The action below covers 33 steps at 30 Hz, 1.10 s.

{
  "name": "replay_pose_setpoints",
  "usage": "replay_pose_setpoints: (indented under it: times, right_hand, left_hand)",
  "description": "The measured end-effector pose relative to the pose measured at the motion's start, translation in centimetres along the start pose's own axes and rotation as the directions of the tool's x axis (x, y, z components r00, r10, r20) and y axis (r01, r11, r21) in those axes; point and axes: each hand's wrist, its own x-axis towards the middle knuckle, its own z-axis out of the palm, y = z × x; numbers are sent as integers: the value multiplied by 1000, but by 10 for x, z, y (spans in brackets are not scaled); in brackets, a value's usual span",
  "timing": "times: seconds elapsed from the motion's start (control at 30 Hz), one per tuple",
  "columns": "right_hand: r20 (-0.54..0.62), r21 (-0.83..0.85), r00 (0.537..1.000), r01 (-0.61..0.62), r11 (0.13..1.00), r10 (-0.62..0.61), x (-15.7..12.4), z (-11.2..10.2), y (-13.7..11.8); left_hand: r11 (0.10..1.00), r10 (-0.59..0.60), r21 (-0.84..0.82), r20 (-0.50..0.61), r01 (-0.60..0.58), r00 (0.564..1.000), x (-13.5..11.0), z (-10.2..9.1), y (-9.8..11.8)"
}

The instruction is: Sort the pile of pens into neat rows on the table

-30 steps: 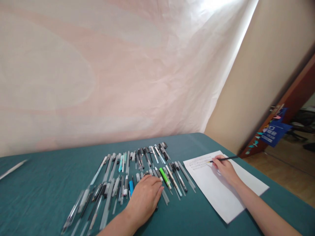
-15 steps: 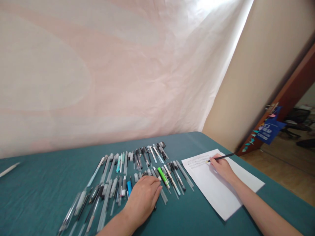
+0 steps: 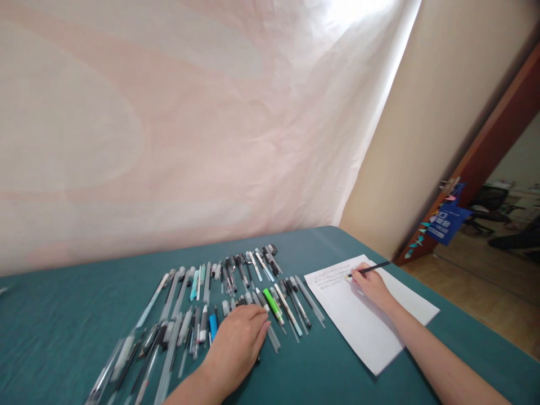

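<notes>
My right hand [image 3: 372, 288] is closed in a writing grip around a slim black pen [image 3: 381, 265] with a pale tip. That tip touches the white paper [image 3: 358, 329], just by several lines of small dark handwriting near its upper left. My left hand [image 3: 239, 342] lies over the lower row of pens, fingers curled and pressed together. What is under its palm is hidden, though a small dark end shows at its lower edge. A bright green highlighter [image 3: 273, 304] lies just beyond its fingers, and a blue-capped pen [image 3: 213, 325] on its left side.
Several pens [image 3: 172, 292] lie side by side in two rows on the dark green tablecloth [image 3: 76, 320]. A pale fabric backdrop [image 3: 211, 140] hangs behind the table. To the right are a wall, an open door [image 3: 476, 163] and a blue sign [image 3: 446, 224].
The whole view has shifted slightly, so the table and hands appear a little further left. The pen tip stays at the written lines, and my left hand stays on the pens.
</notes>
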Motion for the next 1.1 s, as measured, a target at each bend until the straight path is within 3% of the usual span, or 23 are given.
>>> replay_pose_setpoints:
  times: [1.1]
  right_hand:
    - [-15, -36, 1000, 24, 999, -24, 0, -1, 5]
  left_hand:
    - [1000, 12, 9, -23, -12, 1000, -1, -2, 2]
